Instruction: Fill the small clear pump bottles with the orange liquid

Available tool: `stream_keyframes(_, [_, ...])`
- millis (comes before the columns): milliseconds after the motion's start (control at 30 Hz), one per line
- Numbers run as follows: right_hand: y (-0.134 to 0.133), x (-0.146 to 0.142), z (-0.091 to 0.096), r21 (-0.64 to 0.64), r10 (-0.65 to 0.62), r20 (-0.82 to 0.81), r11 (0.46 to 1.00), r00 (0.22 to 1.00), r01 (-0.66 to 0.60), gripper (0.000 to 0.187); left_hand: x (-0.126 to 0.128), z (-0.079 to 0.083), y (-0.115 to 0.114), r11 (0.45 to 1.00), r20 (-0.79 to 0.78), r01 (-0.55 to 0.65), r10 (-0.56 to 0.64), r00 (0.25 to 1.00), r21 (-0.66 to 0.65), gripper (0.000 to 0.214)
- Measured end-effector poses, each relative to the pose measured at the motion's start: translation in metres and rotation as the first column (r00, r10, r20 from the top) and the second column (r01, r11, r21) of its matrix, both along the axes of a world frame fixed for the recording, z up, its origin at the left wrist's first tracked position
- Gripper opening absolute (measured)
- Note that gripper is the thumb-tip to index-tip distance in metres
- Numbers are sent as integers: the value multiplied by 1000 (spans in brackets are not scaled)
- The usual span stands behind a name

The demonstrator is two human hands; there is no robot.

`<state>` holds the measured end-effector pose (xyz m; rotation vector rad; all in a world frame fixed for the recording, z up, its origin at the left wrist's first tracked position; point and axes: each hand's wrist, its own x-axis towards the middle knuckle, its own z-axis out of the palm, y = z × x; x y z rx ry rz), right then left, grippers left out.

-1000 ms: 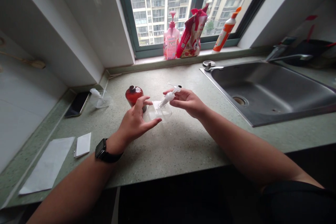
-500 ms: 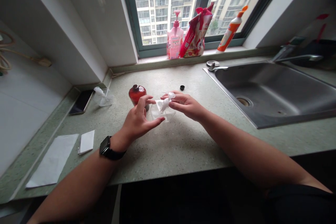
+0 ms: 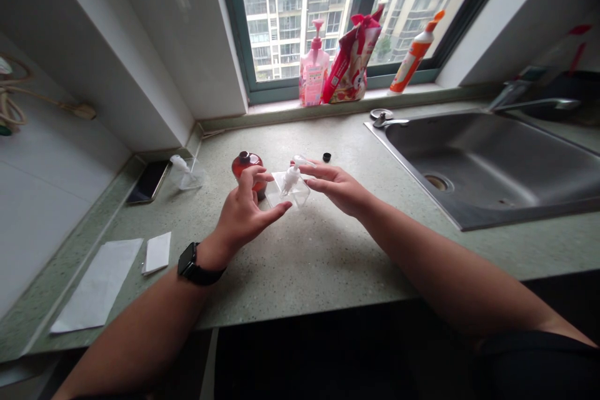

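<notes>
A clear, square-sided pump bottle (image 3: 302, 194) stands on the counter between my hands. Its white pump head (image 3: 291, 176) sits on top, with the nozzle pointing right. My left hand (image 3: 244, 203) is open, thumb and index finger spread wide around the bottle's left side; I cannot tell whether it touches. On the other side my right hand (image 3: 340, 186) is open, its fingers stretched out close to the pump nozzle. Behind my left fingers stands an amber bottle (image 3: 244, 162) without a cap, partly hidden. A small black cap (image 3: 327, 157) lies behind my right hand.
A second clear pump bottle (image 3: 187, 176) and a phone (image 3: 149, 182) are at the left corner. White papers (image 3: 98, 284) lie front left. The steel sink (image 3: 497, 162) is on the right. A pink pump bottle (image 3: 313, 78), red bag (image 3: 354, 62) and orange bottle (image 3: 412, 62) line the sill.
The pump head has turned, its nozzle swinging from left to right. My right fingers have come off the pump and straightened. My left hand has hardly moved.
</notes>
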<state>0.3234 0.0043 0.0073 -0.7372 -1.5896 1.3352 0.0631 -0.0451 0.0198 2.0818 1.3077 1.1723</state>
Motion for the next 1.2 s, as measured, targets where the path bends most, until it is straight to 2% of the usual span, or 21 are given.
stream_keyframes(67, [1, 0, -2, -24, 6, -20, 1000, 1000, -7, 31, 0, 0, 1, 1000, 14, -6, 6, 1000, 7, 73])
stream_keyframes(167, [2, 2, -4, -27, -69, -48, 997, 996, 68, 16, -1, 0, 1, 1000, 19, -10, 10, 1000, 4, 74])
stream_keyframes(200, [2, 2, -4, -28, -75, -54, 997, 996, 74, 16, -1, 0, 1, 1000, 11, -8, 8, 1000, 0, 74])
stream_keyframes(333, [1, 1, -1, -74, 12, -70, 997, 997, -18, 38, -1, 1, 0, 1000, -30, 4, -4, 1000, -2, 74])
stream_keyframes(400, [1, 1, 0, -93, -7, -80, 996, 997, 0, 27, -1, 1, 0, 1000, -36, -6, 6, 999, 10, 73])
stream_keyframes(467, [2, 1, 1, -105, -89, -86, 991, 992, 80, 10, -2, 1, 1, 1000, -27, -15, 15, 1000, 19, 74])
stream_keyframes(500, [3, 1, 1, -115, -128, -86, 986, 988, 117, 8, -2, 1, 2, 1000, -23, -14, 14, 1000, 19, 74])
stream_keyframes(567, [4, 1, 1, -148, -148, -89, 980, 985, 134, 16, -2, 1, 2, 1000, -20, -5, 5, 1000, 17, 74])
stream_keyframes(633, [4, -1, 1, -189, -83, -107, 980, 991, 62, 38, -2, 1, 2, 1000, -32, 3, -3, 999, 9, 74])
stream_keyframes(700, [1, -3, 1, -216, -5, -130, 976, 992, -24, 47, -1, 0, 1, 1000, -43, 6, -6, 999, -1, 74])
stream_keyframes(767, [-1, -4, 2, -195, -17, -138, 981, 990, -11, 30, 0, 0, 0, 1000, -44, 9, -9, 999, -3, 73])
stream_keyframes(833, [-2, -3, 2, -133, -117, -128, 986, 985, 100, 9, 1, 0, 0, 1000, -38, 16, -15, 999, 1, 72])
stream_keyframes(867, [-2, -1, 2, -99, -163, -119, 983, 980, 152, 7, 1, 0, 0, 1000, -36, 22, -22, 999, 5, 72])
stream_keyframes(933, [-1, 2, 2, -54, -172, -98, 984, 980, 167, 11, 1, 0, 0, 999, -36, 43, -42, 998, 7, 72])
stream_keyframes(1033, [-2, 4, 4, -35, -12, -44, 999, 999, 10, 36, 1, -1, 0, 996, -47, 85, -85, 995, -1, 75])
stream_keyframes(1100, [-4, 2, 6, -11, 76, 3, 997, 997, -76, 38, 1, -1, 0, 994, -53, 107, -107, 993, -8, 77])
stream_keyframes(1200, [-5, 0, 6, 50, 59, 44, 997, 997, -61, 33, 2, -2, -1, 993, -51, 118, -118, 992, -1, 78])
